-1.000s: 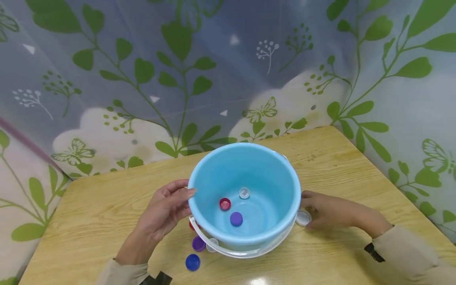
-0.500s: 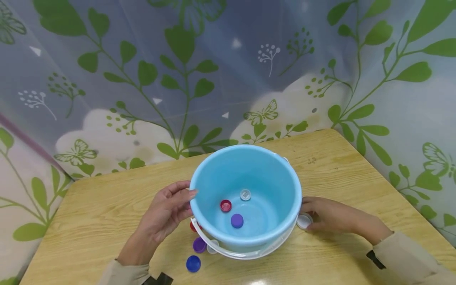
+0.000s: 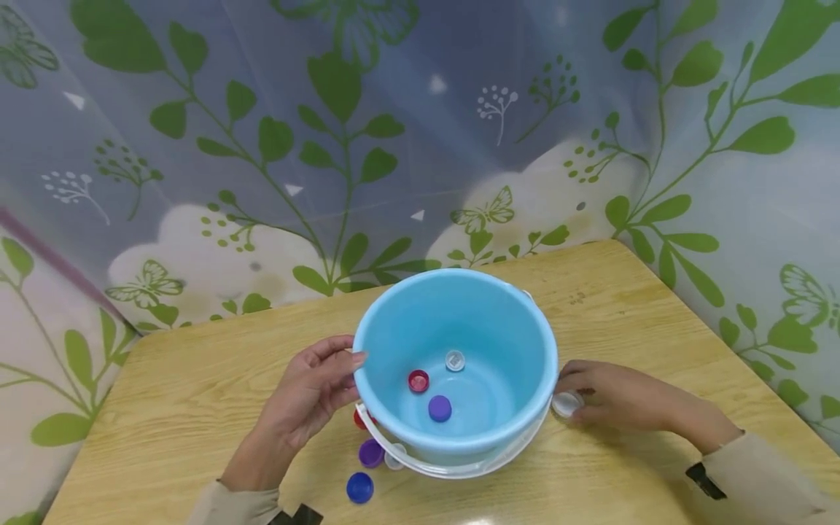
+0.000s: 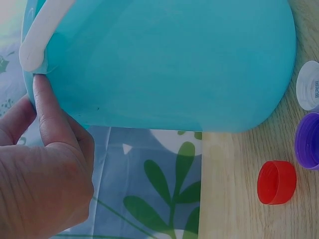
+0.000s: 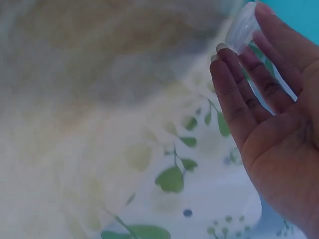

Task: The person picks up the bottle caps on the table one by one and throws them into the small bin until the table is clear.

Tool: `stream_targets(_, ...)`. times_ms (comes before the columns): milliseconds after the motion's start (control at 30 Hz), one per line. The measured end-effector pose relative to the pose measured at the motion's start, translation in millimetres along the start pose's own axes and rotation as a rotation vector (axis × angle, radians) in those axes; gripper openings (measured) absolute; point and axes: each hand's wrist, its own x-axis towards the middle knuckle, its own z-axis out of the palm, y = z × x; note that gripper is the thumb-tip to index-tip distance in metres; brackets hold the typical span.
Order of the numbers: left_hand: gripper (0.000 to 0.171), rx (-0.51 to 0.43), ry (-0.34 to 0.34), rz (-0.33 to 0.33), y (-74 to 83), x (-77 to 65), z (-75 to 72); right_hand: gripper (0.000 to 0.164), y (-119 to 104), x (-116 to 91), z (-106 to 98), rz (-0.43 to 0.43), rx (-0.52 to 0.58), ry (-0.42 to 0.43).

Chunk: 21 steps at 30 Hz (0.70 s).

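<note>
A person steadies a light-blue plastic bucket (image 3: pixel 453 310) with the left hand (image 3: pixel 307 390) and pinches a round white plastic cap (image 3: pixel 567 404) in the right hand (image 3: pixel 613 397).
The bucket stands upright on a yellowish wood-grain table (image 3: pixel 197 408), its white plastic handle (image 3: pixel 453 470) lowered toward the person; the left thumb lies over the rim, with the fingers against the outside. The right thumb and fingertips hold the white cap just beside the bucket's right side, the other fingers extended. Inside, on the bottom, lie a red round cap (image 3: pixel 418 380), a clear whitish cap (image 3: pixel 455 361) and a purple round cap (image 3: pixel 440 408), well within the wall. Outside, near the bucket's left front, are a bright red cap (image 4: pixel 277 182), a deep purple cap (image 3: pixel 371 453), a second white cap (image 3: pixel 394 457) partly behind the handle, and a dark-blue cap (image 3: pixel 359 488).
</note>
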Motion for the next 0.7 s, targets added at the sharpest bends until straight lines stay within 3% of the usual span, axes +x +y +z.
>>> stream_targets(200, 0.031, 0.001, -0.002, 0.002, -0.5, 0.5, 0.0, 0.036, -8, -4, -36, 0.034, -0.095, 0.171)
stream_targets(533, 0.03, -0.003, 0.002, 0.012, -0.1, -0.2, -1.0, 0.046, -36, 11, -81, -0.12, -0.185, 0.58)
stream_targets(700, 0.029, -0.006, -0.009, 0.012, -0.9, 0.5, -0.5, 0.051, -58, 23, -92, -0.185, -0.159, 0.644)
